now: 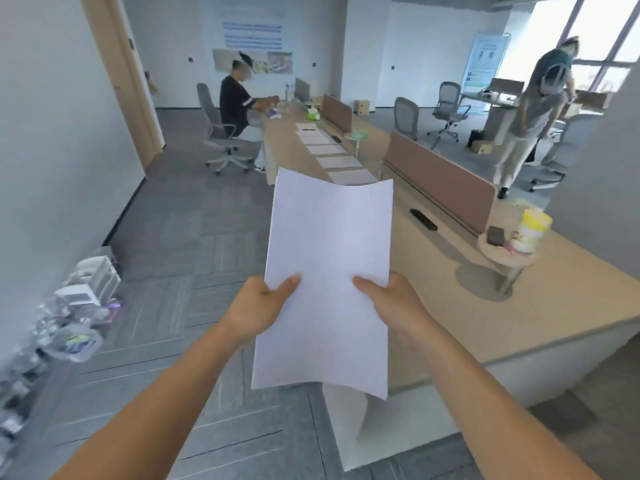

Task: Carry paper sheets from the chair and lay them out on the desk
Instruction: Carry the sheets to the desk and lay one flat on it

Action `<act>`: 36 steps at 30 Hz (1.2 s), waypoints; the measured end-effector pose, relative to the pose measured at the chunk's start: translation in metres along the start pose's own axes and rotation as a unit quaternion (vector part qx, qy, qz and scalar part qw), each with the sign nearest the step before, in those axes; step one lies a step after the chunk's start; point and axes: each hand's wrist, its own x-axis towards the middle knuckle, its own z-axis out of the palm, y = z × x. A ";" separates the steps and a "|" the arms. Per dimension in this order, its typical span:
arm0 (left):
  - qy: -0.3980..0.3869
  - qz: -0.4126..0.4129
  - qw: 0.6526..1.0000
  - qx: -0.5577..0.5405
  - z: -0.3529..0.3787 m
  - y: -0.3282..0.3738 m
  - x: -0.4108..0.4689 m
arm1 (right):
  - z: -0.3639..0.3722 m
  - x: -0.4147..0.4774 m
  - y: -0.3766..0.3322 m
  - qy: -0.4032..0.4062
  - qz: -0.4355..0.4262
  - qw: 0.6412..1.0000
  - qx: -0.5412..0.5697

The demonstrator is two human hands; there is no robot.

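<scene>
Desk [467, 317] with perhaps five sheets [338, 162]

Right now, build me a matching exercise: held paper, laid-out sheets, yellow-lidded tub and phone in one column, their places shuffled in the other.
1. held paper
2. laid-out sheets
3. yellow-lidded tub
4. phone

A. flat in a row along the desk
B. lying flat on the round shelf
C. gripped by the left hand and the right hand
D. standing upright on the round shelf

Pairs: 1-C, 2-A, 3-D, 4-B
</scene>
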 end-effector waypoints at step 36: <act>-0.042 -0.018 0.998 0.053 -0.184 -0.070 0.658 | 0.205 0.630 -0.075 0.007 0.003 0.997 -0.082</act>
